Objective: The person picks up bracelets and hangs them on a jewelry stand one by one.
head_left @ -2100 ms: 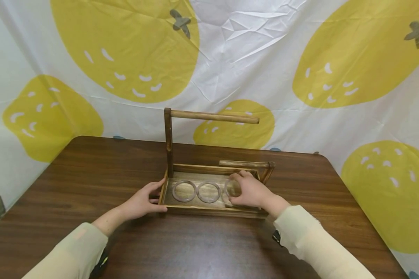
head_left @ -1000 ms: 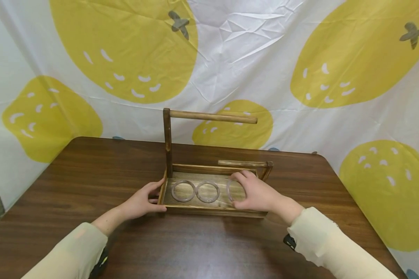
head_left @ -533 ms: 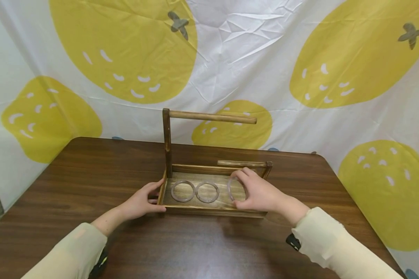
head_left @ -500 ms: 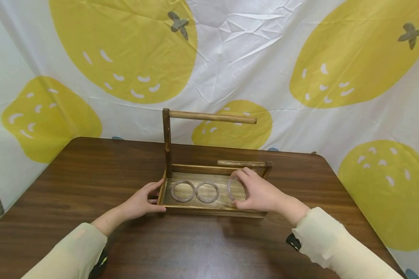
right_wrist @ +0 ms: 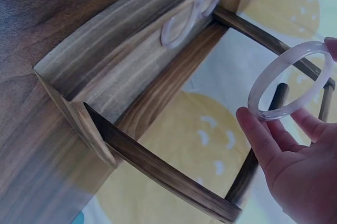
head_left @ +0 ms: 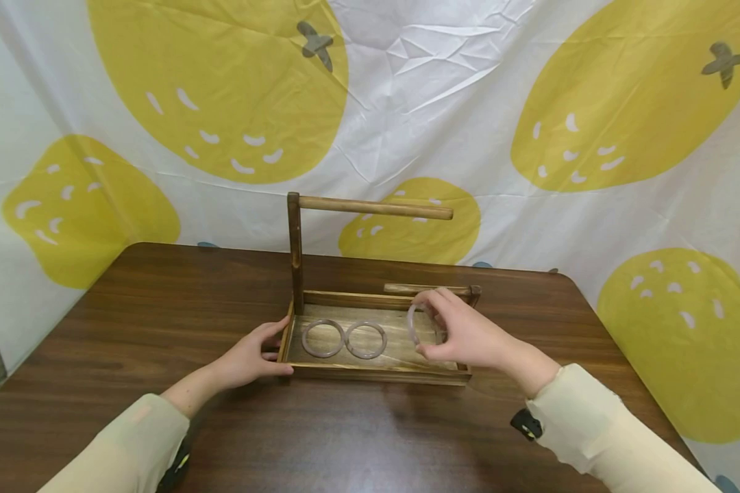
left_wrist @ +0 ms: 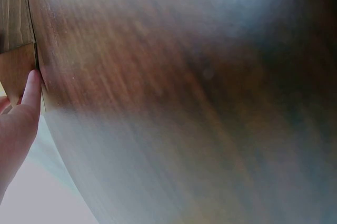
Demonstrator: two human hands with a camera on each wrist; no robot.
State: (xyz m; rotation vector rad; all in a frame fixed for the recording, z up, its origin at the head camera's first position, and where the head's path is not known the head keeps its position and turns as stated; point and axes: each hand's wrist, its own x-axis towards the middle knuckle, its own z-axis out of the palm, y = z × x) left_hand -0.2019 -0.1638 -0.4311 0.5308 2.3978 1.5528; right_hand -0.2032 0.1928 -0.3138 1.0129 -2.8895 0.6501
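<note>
A wooden jewelry stand (head_left: 376, 375) has a shallow tray base, with two bangles lying side by side in it: a left bangle (head_left: 323, 355) and a middle bangle (head_left: 366, 356). My right hand (head_left: 475, 337) pinches a third, pale translucent bangle (head_left: 410, 327) between thumb and fingers over the tray's right part. In the right wrist view this bangle (right_wrist: 259, 89) is raised off the tray floor, fingertips and thumb at its edge. My left hand (head_left: 247, 357) grips the tray's left end, thumb along the front corner; in the left wrist view a finger (left_wrist: 32, 89) touches the wood.
A tall post (head_left: 296, 260) at the tray's left carries a long upper bar (head_left: 376, 207) pointing right. Behind my right hand, a lower bar (head_left: 425, 289) points left from a short post. The dark wooden table (head_left: 345, 438) ends at a lemon-print cloth (head_left: 432, 82).
My right hand has drawn the right bangle slightly rightward and then up off the tray floor, tilting it. The left hand and the other two bangles have stayed put.
</note>
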